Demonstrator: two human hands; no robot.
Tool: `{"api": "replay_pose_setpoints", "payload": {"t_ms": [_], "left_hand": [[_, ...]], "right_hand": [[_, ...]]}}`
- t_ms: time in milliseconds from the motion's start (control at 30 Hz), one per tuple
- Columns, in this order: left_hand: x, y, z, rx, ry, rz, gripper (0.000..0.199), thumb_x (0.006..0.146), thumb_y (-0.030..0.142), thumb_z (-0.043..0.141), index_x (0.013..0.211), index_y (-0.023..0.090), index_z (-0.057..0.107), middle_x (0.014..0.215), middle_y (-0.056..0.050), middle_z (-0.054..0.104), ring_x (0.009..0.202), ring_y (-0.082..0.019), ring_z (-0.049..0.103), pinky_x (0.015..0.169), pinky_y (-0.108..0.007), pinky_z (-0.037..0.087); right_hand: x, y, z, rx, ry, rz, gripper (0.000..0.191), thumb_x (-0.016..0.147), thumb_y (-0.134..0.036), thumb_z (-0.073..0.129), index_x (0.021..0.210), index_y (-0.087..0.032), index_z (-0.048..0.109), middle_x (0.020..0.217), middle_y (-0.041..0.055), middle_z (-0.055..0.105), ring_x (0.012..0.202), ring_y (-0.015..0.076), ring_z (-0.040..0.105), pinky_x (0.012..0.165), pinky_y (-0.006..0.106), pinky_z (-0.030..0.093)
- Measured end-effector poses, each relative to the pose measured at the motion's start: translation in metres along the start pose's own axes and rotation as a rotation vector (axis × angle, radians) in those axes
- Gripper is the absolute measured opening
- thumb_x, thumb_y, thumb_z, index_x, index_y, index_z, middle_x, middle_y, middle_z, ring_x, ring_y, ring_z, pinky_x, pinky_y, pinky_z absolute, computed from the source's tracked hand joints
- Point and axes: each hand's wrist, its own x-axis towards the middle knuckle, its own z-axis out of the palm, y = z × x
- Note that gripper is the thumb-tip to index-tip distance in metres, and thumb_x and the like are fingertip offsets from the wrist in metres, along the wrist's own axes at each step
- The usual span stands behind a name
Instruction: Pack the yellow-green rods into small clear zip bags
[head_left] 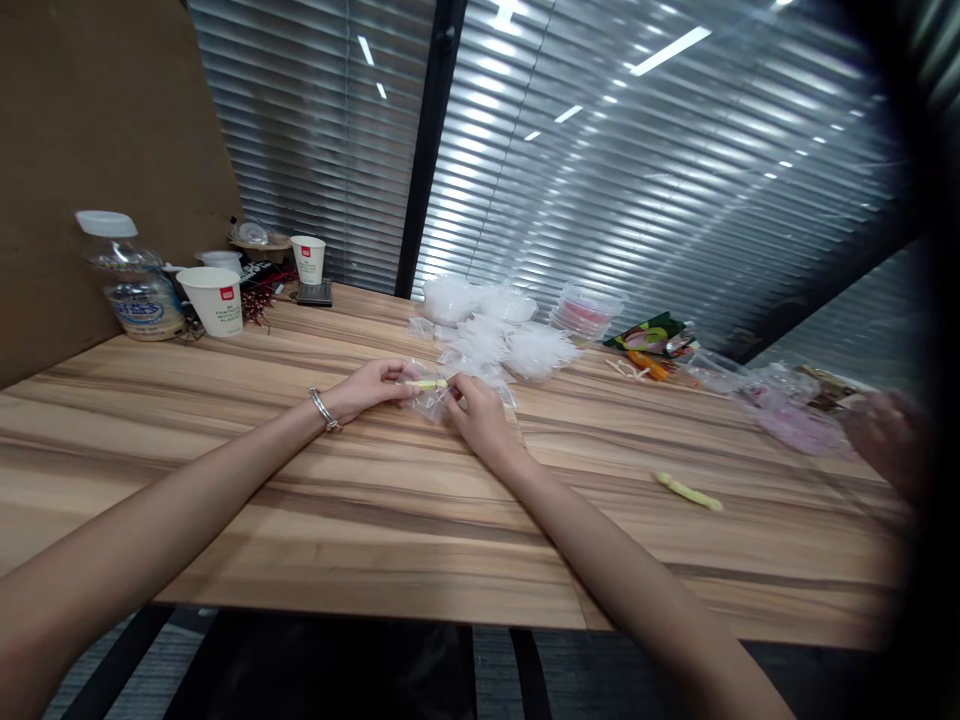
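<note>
See 1 bottle (146, 308), 2 paper cups (216, 308) far left. Mid-table, have left hand (367, 388) pinched nearly closed on 1 clear bag (430, 406), 1 yellow stick (426, 384) showing, right hand (481, 415) pinched likewise. Rightward, have open table (615, 440), 1 loose stick (688, 492) inside front edge (360, 608).

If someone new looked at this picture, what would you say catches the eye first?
Probably the bare left hand and right hand at mid-table, with a thin pale-yellow stick and clear plastic film between them. Just behind them sits a bright heap of translucent white plastic. A second pale-yellow stick lies apart to the right on the striped wooden table.
</note>
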Motion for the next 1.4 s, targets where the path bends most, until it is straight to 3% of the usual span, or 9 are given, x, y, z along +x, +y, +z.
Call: {"api": "replay_pose_setpoints", "payload": {"t_ms": [300, 867, 1400], "left_hand": [[-0.002, 0.003, 0.002, 0.121, -0.056, 0.021, 0.040, 0.064, 0.034, 0.076, 0.098, 0.016, 0.065, 0.099, -0.005, 0.066, 0.086, -0.013, 0.060, 0.075, -0.020, 0.049], [0.000, 0.003, 0.006, 0.219, -0.095, 0.007, 0.036, 0.068, 0.035, 0.072, 0.098, 0.017, 0.063, 0.097, -0.003, 0.066, 0.082, -0.010, 0.059, 0.071, -0.018, 0.046], [-0.004, 0.011, 0.008, 0.120, -0.105, -0.035, 0.041, 0.071, 0.044, 0.067, 0.094, 0.011, 0.062, 0.092, -0.005, 0.063, 0.080, -0.011, 0.055, 0.073, -0.020, 0.044]], "right_hand": [[-0.002, -0.008, -0.007, -0.048, -0.007, -0.065, 0.023, 0.090, -0.028, 0.043, 0.072, -0.017, 0.052, 0.073, 0.0044, 0.054, 0.071, 0.0142, 0.046, 0.064, 0.025, 0.031], [-0.003, -0.014, -0.007, -0.050, 0.028, -0.095, 0.029, 0.088, -0.025, 0.045, 0.061, -0.016, 0.045, 0.065, 0.0026, 0.052, 0.064, 0.0127, 0.042, 0.062, 0.026, 0.026], [-0.004, -0.015, -0.005, -0.084, 0.080, -0.164, 0.027, 0.086, -0.023, 0.047, 0.061, -0.014, 0.046, 0.062, 0.0008, 0.049, 0.062, 0.0093, 0.041, 0.061, 0.023, 0.026]]}}
